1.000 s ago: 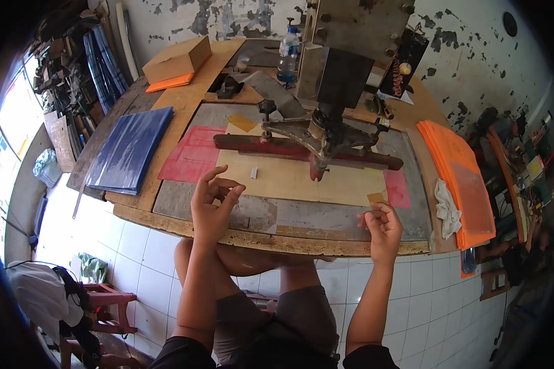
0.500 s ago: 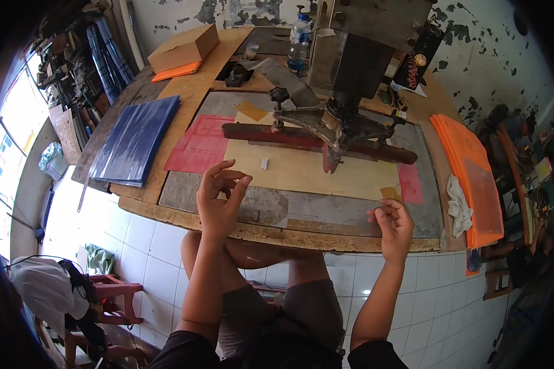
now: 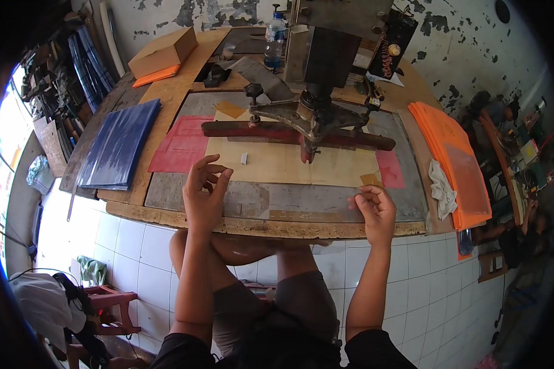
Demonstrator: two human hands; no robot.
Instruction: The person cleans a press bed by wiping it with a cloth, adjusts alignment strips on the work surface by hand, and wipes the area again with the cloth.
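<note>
My left hand point(image 3: 204, 194) is above the near left part of the grey press bed point(image 3: 228, 200), its fingers loosely curled and apart, with no object visible in it. Close to the bed's front right, my right hand point(image 3: 375, 209) has its fingers curled toward the thumb; whatever is between them is too small or blurred to tell. Between and beyond the hands lies a long cream sheet point(image 3: 283, 169) with a small white piece point(image 3: 244, 158) on it. A dark red press bar point(image 3: 258, 130) spans above the sheet. Pink sheets point(image 3: 181, 144) show at both ends.
Blue plastic covers point(image 3: 120, 144) lie on the left, below a cardboard box point(image 3: 163, 52). Orange folders point(image 3: 452, 160) and a white cloth point(image 3: 442, 189) are at the right edge. A bottle point(image 3: 274, 40) stands behind, beside the press column point(image 3: 331, 58).
The camera view has shifted, first one way and then back. Both hands keep nearly the same pose and place over the bed. The press bar and sheets stay put.
</note>
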